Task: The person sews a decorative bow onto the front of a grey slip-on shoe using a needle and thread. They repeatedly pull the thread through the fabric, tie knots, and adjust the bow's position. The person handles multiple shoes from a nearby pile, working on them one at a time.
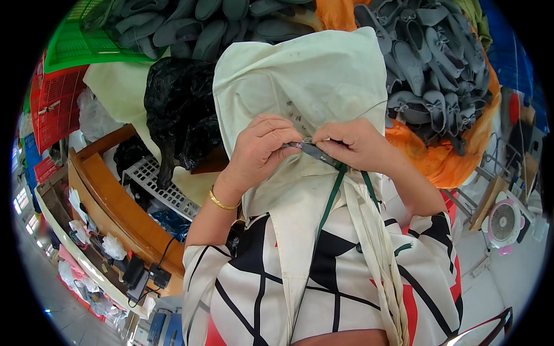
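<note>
My left hand (262, 144) and my right hand (352, 145) meet above my lap, with fingertips pinched on a small, narrow dark grey piece (317, 153). Its kind is hard to make out, since the fingers cover both ends. A thin dark thread (374, 108) rises from behind the right hand. Two dark green cords (330, 210) come down from below the right fingers over my clothing. Under both hands spreads an off-white cloth (300, 63) with small dark marks, and pale fabric straps (369, 242) hang towards me.
Grey shoes with bows (427, 63) are heaped on an orange sheet (424, 158) at far right. More grey shoes (208, 37) lie at far left beside a green basket (95, 43). A black plastic bag (182, 98), wooden drawer (124, 196) and small fan (505, 220) stand around me.
</note>
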Demonstrator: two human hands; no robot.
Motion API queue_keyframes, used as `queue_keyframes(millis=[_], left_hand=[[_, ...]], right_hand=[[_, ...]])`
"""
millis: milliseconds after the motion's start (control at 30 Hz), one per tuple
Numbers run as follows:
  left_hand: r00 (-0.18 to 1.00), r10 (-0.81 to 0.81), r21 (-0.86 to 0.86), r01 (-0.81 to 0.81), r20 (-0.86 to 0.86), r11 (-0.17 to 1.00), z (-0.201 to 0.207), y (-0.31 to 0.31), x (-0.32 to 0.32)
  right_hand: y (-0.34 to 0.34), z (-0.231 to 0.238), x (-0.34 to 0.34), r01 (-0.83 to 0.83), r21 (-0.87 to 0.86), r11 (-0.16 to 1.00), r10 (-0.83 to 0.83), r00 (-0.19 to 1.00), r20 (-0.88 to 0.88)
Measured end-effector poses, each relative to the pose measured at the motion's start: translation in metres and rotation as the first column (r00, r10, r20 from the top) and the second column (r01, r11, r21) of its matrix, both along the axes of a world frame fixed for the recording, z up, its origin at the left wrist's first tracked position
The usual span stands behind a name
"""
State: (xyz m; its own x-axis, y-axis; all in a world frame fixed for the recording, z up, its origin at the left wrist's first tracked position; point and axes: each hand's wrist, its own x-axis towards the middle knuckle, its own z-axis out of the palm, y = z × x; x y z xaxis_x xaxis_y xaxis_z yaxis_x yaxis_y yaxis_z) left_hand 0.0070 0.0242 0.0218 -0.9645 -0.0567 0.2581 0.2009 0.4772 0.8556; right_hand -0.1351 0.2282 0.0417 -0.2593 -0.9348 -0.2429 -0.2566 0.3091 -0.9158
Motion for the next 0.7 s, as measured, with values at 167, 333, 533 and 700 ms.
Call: queue_keyframes(millis=[167, 333, 533, 700], left_hand=[[1.000, -0.003, 0.035, 0.003, 0.002, 0.999, 0.001, 0.001, 0.000], [1.000, -0.004, 0.050, 0.004, 0.001, 0.999, -0.001, 0.001, 0.000], [0.998, -0.030, 0.127, 0.023, 0.049, 0.992, -0.006, -0.001, 0.005], [0.992, -0.052, 0.307, 0.015, 0.113, 0.952, -0.012, 0.004, 0.012]], right_hand=[[0.000, -0.006, 0.001, 0.016, -0.064, 0.998, -0.014, 1.000, 0.026], [0.002, -0.008, 0.000, 0.028, -0.085, 0.996, -0.024, 0.999, 0.044], [0.002, -0.010, 0.002, 0.040, -0.054, 0.998, -0.030, 0.985, 0.173], [0.001, -0.015, 0.007, 0.050, -0.059, 0.997, -0.032, 0.962, 0.271]])
